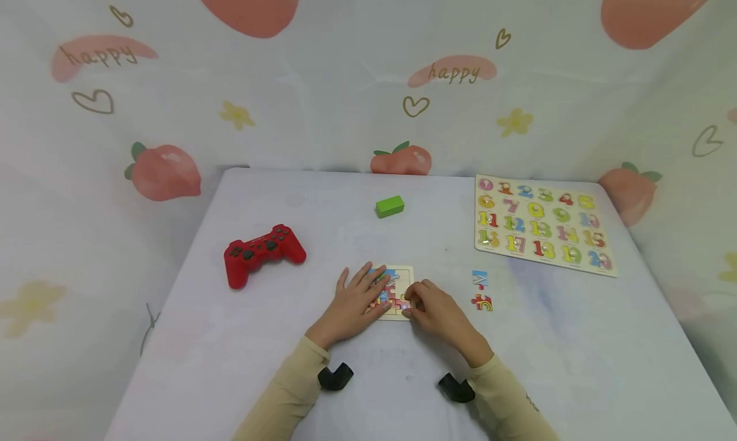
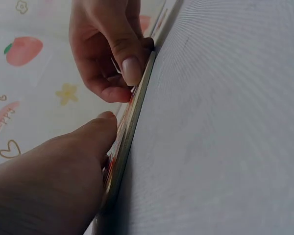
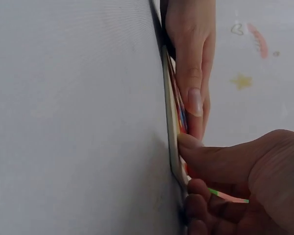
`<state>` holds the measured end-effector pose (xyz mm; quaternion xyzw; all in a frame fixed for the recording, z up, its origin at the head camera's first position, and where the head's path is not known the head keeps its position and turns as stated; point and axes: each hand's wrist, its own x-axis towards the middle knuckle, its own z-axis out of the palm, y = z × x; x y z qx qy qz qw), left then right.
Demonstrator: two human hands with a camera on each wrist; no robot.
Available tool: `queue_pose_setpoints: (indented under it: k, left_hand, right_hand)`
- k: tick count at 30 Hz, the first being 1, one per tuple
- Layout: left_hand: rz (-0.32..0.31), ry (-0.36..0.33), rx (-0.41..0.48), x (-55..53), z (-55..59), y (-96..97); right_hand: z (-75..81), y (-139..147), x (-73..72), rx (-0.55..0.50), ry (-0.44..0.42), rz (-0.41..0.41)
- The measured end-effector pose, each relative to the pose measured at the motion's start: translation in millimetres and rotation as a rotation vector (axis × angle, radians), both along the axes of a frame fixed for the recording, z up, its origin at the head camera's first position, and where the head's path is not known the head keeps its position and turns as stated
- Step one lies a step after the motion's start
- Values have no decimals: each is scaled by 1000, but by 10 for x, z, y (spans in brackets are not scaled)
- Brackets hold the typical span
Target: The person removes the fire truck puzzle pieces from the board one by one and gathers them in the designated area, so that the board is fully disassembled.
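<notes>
A small jigsaw board [image 1: 407,274] in a pale frame lies flat on the table, its picture partly filled with colourful puzzle pieces [image 1: 397,303]. My left hand [image 1: 356,305] rests on the board's left half, fingers spread and fairly straight. At the right edge, my right hand [image 1: 437,313] has its thumb and curled fingers brought together on a puzzle piece, mostly hidden by the fingers. In the right wrist view the thumb [image 3: 206,152] touches the board's edge [image 3: 171,127]. Loose puzzle pieces, one blue [image 1: 480,278] and one red and yellow [image 1: 482,302], lie right of that hand.
A red game controller [image 1: 261,254] lies on the left of the table. Farther back is a green block [image 1: 389,207]. A number board [image 1: 544,226] with several knobbed numerals sits at the back right. A patterned cloth [image 1: 322,102] hangs behind the table.
</notes>
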<state>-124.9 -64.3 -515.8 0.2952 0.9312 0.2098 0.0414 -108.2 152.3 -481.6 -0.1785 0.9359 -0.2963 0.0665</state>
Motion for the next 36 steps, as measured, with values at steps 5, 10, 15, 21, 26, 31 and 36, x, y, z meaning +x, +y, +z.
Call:
queue_pose_setpoints:
  k: [5,10,15,21,26,31,36]
  left_hand:
    - [11,11,-9,2,7,-5]
    - [23,30,0,-2,-2,5]
    - [30,36,-3,3,-5,15]
    - [34,30,-13,1,-15,10]
    - [32,39,-11,-3,-30,4]
    - [28,36,9,-6,-32,1]
    - [27,17,8,-8,-19,9]
  right_hand:
    - [6,5,11,-56,-35,-15]
    - [13,18,9,-85,-45,-4]
    - [-14,25,7,-105,-39,-4]
    - [-35,14,10,-150,-30,-25]
    - [-42,17,7,-197,-54,-45]
    - [23,58,1,-245,-120,-61]
    - [218,326,26,-248,-163,-136]
